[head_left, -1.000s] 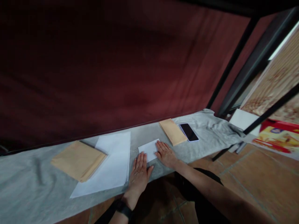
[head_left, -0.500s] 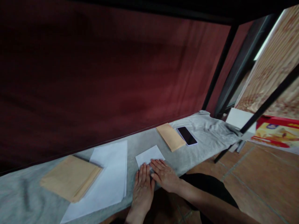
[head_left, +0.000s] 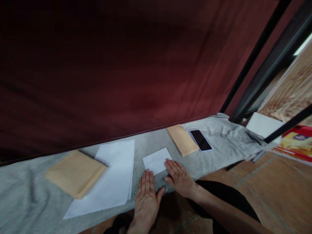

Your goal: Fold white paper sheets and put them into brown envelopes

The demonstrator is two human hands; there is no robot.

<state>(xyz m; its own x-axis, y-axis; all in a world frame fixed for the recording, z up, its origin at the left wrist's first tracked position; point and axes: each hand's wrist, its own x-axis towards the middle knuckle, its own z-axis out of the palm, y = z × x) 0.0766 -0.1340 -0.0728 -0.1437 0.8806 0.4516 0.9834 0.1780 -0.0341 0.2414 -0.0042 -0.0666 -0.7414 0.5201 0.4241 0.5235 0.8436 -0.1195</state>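
A small folded sheet of white paper [head_left: 157, 160] lies flat on the grey cloth [head_left: 156, 138] in front of me. My left hand [head_left: 147, 196] rests flat, its fingertips on the paper's near left corner and its thumb spread away. On the near right edge of the paper lie the fingertips of my right hand [head_left: 179, 177], which is also flat with fingers stretched out. Neither hand grips anything. Beyond the right hand is a brown paper envelope [head_left: 182, 140], with a phone [head_left: 201, 140] in a pale purple case beside it.
On the left, a stack of brown envelopes [head_left: 75, 174] sits partly on larger white sheets [head_left: 117, 175]. A dark red cloth [head_left: 136, 81] hangs behind. Black frame bars [head_left: 255, 55] stand at the right, near a red and yellow box [head_left: 297, 143] by the tiled floor [head_left: 275, 188].
My hands have moved apart, left hand to the left and right hand to the right, uncovering more of the folded paper. The camera view has shifted slightly.
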